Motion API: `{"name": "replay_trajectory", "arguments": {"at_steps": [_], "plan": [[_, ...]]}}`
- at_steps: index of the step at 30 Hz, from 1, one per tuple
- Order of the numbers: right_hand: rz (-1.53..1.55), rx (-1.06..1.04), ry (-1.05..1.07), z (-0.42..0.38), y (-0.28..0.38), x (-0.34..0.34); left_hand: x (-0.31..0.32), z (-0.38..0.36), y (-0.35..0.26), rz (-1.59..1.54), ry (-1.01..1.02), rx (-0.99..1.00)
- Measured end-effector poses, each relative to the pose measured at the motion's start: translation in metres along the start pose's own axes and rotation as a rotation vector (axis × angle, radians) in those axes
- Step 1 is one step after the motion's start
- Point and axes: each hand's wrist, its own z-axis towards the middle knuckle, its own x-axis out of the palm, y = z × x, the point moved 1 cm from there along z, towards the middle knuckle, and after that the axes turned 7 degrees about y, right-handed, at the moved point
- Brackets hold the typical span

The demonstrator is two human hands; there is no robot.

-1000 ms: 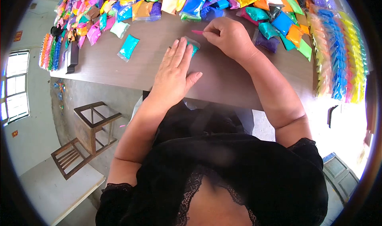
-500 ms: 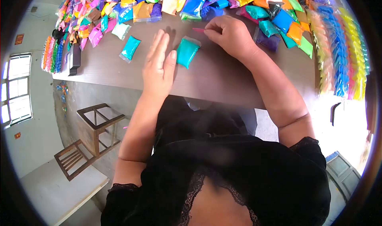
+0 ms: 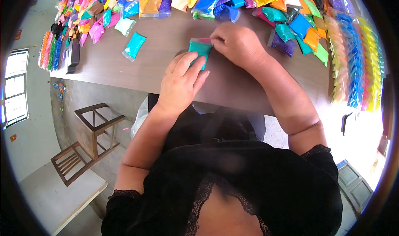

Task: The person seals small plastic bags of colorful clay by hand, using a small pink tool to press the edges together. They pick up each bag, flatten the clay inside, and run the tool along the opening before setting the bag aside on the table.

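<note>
A teal packet in a clear plastic sleeve (image 3: 200, 49) lies on the table in front of me. My left hand (image 3: 176, 84) is on its lower part, fingers over it and thumb by the lower right side. At the packet's top edge is a small flat pink strip (image 3: 203, 40). My right hand (image 3: 241, 46) pinches the strip's right end between thumb and bent fingers. Another teal packet (image 3: 134, 46) lies apart to the left.
A large heap of colourful packets (image 3: 205, 3) spreads along the back of the brown table (image 3: 108, 67). Strings of joined packets (image 3: 353, 61) lie at the right, with more strings (image 3: 50, 51) at the left edge. A wooden chair (image 3: 93, 140) is on the floor to the left.
My left hand has moved right, from beside the teal packet onto it. My right hand has brought the pink strip slightly down to the packet's top edge.
</note>
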Motion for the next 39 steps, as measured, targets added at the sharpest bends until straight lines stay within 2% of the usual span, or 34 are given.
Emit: {"name": "replay_trajectory", "arguments": {"at_steps": [2,4,5,6,12,15,20,21,25,28,30,31,32,34,35,36,38,39], "plan": [[0.031,-0.005,-0.047,0.001,-0.006,-0.002,0.002,-0.001,0.002,-0.037,-0.015,0.018],[0.209,0.001,-0.059,-0.002,0.003,-0.005,0.002,-0.001,0.001,-0.038,-0.011,0.011],[0.199,-0.134,-0.052,-0.004,0.009,-0.003,0.003,-0.001,0.001,-0.038,-0.002,0.006],[0.216,-0.152,0.022,-0.005,0.013,0.001,0.002,-0.001,0.001,-0.041,0.0,0.005],[-0.027,-0.002,-0.04,0.003,-0.004,0.003,0.002,-0.002,0.002,-0.032,-0.003,0.018],[0.189,0.049,-0.092,0.001,-0.011,-0.006,0.0,-0.001,0.001,-0.045,0.003,0.029],[0.259,0.131,-0.061,0.001,-0.009,-0.013,-0.004,0.005,0.001,-0.082,0.022,-0.123],[0.278,0.141,-0.057,0.002,-0.009,-0.014,-0.004,0.008,0.008,-0.042,0.043,-0.047],[0.27,0.143,-0.067,0.002,-0.01,-0.012,-0.01,0.012,0.018,-0.019,0.028,-0.009],[0.263,0.138,-0.048,0.001,-0.01,-0.013,-0.013,0.014,0.02,-0.075,-0.079,-0.076],[0.262,0.171,-0.015,0.002,-0.009,-0.014,-0.011,0.015,0.026,-0.582,-0.183,-0.454],[0.263,0.171,-0.015,0.001,-0.009,-0.014,-0.013,0.018,0.03,-0.74,-0.17,-0.521],[0.252,0.166,-0.011,0.002,-0.009,-0.014,-0.015,0.021,0.033,-0.738,-0.171,-0.522],[0.24,0.157,-0.005,0.002,-0.008,-0.013,-0.018,0.028,0.038,-0.492,0.093,-0.633],[0.255,0.151,-0.026,0.002,-0.009,-0.012,-0.02,0.03,0.039,-0.196,0.005,-0.429],[0.269,0.147,-0.048,0.002,-0.01,-0.011,-0.022,0.031,0.038,-0.194,0.004,-0.429],[0.269,0.128,-0.059,0.002,-0.012,-0.011,-0.026,0.034,0.032,0.031,-0.045,-0.18],[0.268,0.108,-0.066,0.002,-0.012,-0.01,-0.021,0.032,0.025,0.029,-0.042,-0.18]]}}
